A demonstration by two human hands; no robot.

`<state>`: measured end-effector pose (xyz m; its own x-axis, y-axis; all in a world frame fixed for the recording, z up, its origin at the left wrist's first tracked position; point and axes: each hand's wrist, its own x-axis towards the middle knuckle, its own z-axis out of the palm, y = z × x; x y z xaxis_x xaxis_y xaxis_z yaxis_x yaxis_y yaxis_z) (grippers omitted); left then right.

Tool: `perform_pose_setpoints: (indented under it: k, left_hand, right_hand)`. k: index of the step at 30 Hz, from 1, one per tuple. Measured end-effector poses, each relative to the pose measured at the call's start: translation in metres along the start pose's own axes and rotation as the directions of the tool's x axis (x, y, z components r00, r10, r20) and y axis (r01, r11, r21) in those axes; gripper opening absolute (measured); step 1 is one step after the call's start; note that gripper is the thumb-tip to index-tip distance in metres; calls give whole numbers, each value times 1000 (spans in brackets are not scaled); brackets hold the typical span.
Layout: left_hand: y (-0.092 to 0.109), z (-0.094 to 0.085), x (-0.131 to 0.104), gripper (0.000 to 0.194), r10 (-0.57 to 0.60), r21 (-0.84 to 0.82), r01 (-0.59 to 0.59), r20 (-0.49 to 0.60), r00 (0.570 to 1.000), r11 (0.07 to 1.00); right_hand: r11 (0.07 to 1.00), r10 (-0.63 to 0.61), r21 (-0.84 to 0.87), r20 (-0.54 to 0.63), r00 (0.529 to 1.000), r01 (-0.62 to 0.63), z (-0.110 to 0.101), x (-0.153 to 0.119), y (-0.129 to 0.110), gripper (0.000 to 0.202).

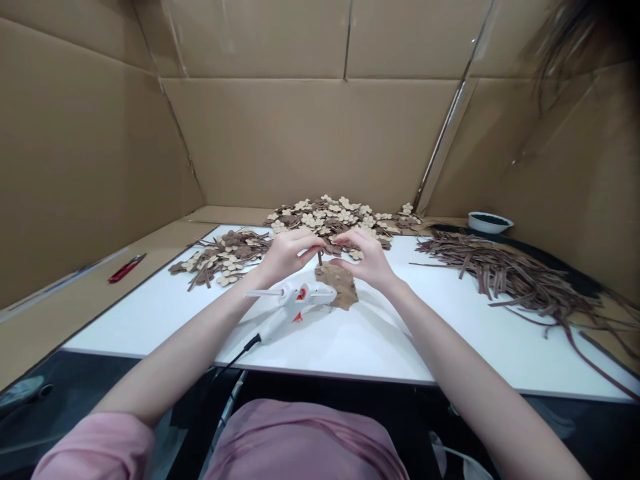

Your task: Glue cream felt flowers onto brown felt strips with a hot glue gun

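Observation:
My left hand point(293, 255) is closed in a pinch, with a short brown leather strip point(321, 258) hanging from its fingertips. Facing it, my right hand point(367, 259) is curved, its thumb and fingers apart; I see nothing gripped between them. Below both hands lies a ragged tan scrap sheet point(343, 287) with small spots on it. A white hot glue gun point(295, 303) with an orange trigger rests on the white board, its nozzle pointing right over the scrap's edge and a glue stick out of its back.
Leather flowers in cream and brown form a big pile point(335, 217) at the back. Flowers with strips attached make a smaller pile point(227, 257) on the left. Loose brown strips point(500, 270) and a white bowl point(490, 222) are at right. A red cutter point(127, 268) lies far left.

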<state>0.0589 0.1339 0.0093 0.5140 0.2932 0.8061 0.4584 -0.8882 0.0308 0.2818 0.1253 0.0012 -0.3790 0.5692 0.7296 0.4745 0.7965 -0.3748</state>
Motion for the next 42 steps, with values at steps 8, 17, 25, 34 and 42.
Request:
perform_pose_setpoints:
  k: [8,17,25,34,42]
  left_hand:
    - [0,3,1,15,-51,-84,51,-8,999,995]
    - [3,0,3,10,-266,-223,270,46,963,937]
    - [7,0,5,12,-391,-293,410,124,912,864]
    - [8,-2,7,16,-474,-367,501,166,865,784]
    - [2,-2,5,17,-548,-443,577,207,811,686]
  right_hand:
    - [1000,8,14,-4,1000,-8,1,0,-3,21]
    - [996,71,42,50,996,-73,1,-1,2,24]
    - [978,152,127,85,985,-163,7,-2,3,27]
    - [953,224,195,60,973,-231,10,-1,2,10]
    - [939,318,110,78,945,-325,10,-4,15,13]
